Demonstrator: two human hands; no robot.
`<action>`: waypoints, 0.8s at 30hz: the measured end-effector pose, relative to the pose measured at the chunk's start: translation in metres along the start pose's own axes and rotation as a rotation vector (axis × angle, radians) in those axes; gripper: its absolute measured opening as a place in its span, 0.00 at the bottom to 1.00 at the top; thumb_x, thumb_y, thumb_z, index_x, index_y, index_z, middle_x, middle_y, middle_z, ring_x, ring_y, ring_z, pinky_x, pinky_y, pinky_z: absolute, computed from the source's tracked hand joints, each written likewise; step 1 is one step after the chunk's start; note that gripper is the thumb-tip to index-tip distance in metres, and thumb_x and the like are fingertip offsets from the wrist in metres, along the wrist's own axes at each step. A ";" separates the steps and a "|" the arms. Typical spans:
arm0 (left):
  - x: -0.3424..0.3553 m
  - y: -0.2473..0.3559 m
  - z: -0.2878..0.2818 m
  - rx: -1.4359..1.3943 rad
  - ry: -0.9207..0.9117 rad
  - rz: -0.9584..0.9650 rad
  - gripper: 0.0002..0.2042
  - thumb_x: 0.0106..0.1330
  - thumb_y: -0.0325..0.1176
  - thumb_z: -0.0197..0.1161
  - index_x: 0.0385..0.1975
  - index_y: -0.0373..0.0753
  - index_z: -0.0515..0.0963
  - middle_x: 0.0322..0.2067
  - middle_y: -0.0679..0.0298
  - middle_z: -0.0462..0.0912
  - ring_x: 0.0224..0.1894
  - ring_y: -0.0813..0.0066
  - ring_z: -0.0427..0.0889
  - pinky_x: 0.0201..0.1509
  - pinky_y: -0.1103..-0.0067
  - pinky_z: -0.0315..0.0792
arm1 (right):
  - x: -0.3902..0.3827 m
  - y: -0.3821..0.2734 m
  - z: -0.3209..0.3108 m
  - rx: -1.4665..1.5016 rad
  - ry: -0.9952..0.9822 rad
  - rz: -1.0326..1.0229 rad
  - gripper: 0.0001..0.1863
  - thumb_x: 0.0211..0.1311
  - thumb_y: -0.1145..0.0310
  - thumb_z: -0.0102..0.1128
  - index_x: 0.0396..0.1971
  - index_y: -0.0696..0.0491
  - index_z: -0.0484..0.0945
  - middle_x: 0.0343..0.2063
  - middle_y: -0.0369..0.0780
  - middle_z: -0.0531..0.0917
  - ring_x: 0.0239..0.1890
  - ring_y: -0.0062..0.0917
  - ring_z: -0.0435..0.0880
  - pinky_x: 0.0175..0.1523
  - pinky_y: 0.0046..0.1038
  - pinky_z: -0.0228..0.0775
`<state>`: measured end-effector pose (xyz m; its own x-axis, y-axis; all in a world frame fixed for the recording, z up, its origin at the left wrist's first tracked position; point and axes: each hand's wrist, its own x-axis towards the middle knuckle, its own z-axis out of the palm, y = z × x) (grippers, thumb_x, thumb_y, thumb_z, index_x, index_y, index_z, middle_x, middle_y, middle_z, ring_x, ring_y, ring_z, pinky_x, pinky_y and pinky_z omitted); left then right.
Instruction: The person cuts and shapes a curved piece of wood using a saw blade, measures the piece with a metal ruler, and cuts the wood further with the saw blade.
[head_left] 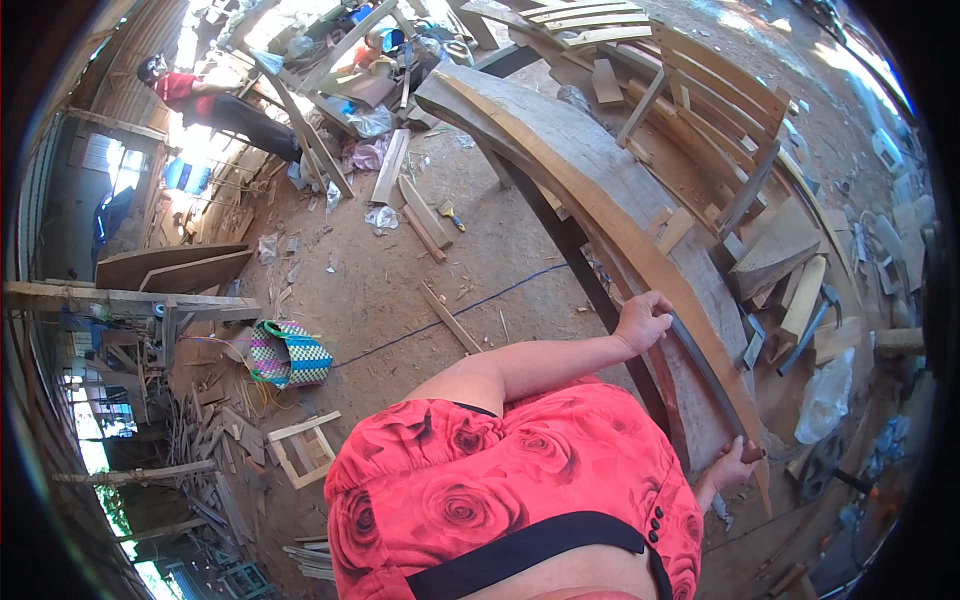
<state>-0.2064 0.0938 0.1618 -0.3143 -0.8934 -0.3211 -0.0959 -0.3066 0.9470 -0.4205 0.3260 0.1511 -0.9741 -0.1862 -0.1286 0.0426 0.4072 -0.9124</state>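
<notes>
My left hand (643, 325) is closed, pinching the far end of a long, narrow grey file (698, 372). Its reddish-brown handle is in my right hand (732, 468), whose fingers wrap round it. The file lies lengthwise against a curved, orange-brown board (610, 222). This board runs along a wide, rough grey slab (590, 143) that serves as a bench surface. A small wood block (675, 230) rests on the slab beside the board.
Right of the slab are a slatted wooden chair frame (720, 75), a hammer (812, 330) and a clear plastic bag (826, 398). On the floor at left lie a checkered woven basket (290, 355), a blue cord (450, 316) and offcuts. Another person (205, 105) stands far left.
</notes>
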 end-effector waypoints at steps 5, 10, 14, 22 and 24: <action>0.000 -0.004 -0.004 -0.001 -0.036 -0.031 0.07 0.56 0.26 0.59 0.34 0.32 0.73 0.23 0.63 0.78 0.20 0.80 0.78 0.22 0.82 0.72 | 0.003 -0.008 -0.003 0.181 0.039 0.260 0.13 0.53 0.79 0.57 0.40 0.57 0.74 0.21 0.32 0.73 0.16 0.12 0.69 0.17 0.13 0.57; -0.016 0.011 -0.023 -0.194 -0.090 -0.105 0.05 0.56 0.25 0.59 0.32 0.35 0.73 0.21 0.65 0.78 0.20 0.81 0.78 0.22 0.84 0.72 | 0.026 0.010 -0.031 0.666 -0.246 0.547 0.07 0.57 0.72 0.56 0.35 0.55 0.73 0.20 0.32 0.72 0.19 0.14 0.71 0.20 0.16 0.60; -0.026 0.036 -0.061 -0.252 -0.168 -0.095 0.05 0.59 0.26 0.60 0.33 0.36 0.73 0.24 0.66 0.79 0.22 0.82 0.79 0.24 0.86 0.74 | 0.003 -0.038 -0.010 0.723 -0.257 0.636 0.07 0.60 0.67 0.56 0.33 0.55 0.73 0.22 0.34 0.76 0.19 0.16 0.71 0.21 0.20 0.61; 0.002 0.179 -0.203 -0.242 0.661 0.656 0.39 0.60 0.39 0.60 0.65 0.31 0.44 0.65 0.46 0.48 0.65 0.58 0.55 0.68 0.70 0.52 | 0.008 -0.040 0.015 1.085 -0.376 0.665 0.08 0.61 0.67 0.55 0.35 0.55 0.73 0.28 0.38 0.77 0.22 0.19 0.72 0.27 0.23 0.62; -0.014 0.236 -0.232 0.100 1.052 0.779 0.43 0.59 0.40 0.61 0.66 0.31 0.39 0.66 0.44 0.41 0.68 0.57 0.46 0.70 0.68 0.45 | 0.013 -0.038 0.009 1.148 -0.425 0.625 0.07 0.61 0.67 0.55 0.35 0.55 0.72 0.28 0.38 0.77 0.22 0.19 0.71 0.27 0.23 0.61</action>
<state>-0.0059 -0.0418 0.3875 0.5587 -0.6651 0.4954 -0.3082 0.3881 0.8686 -0.4329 0.3001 0.1807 -0.5913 -0.5884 -0.5515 0.8056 -0.3986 -0.4384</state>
